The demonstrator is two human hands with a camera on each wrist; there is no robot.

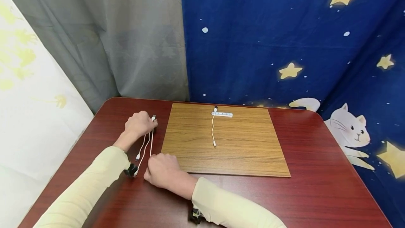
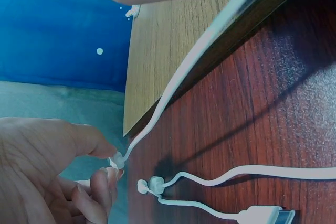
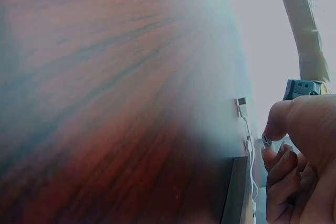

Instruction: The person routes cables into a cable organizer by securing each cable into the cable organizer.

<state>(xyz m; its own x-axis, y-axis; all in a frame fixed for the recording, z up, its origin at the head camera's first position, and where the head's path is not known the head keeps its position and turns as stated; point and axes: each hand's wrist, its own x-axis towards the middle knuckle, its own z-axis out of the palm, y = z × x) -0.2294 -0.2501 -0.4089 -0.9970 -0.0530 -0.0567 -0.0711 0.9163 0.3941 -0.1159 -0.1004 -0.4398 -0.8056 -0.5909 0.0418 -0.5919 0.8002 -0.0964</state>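
A thin white USB cable is held taut between my two hands, left of the wooden board. My left hand pinches its far end between thumb and finger; in the left wrist view this stretched cable rises from the fingertips. Near the board's front left corner my right hand pinches the near end, and a small connector shows at its fingertips. Beside it, more white cables lie on the red-brown table. On the board another white cable runs from a white slotted strip.
The board's raised edge borders the cables on the right. A grey curtain and a blue star-patterned curtain hang behind the table. Each wrist carries a small black camera.
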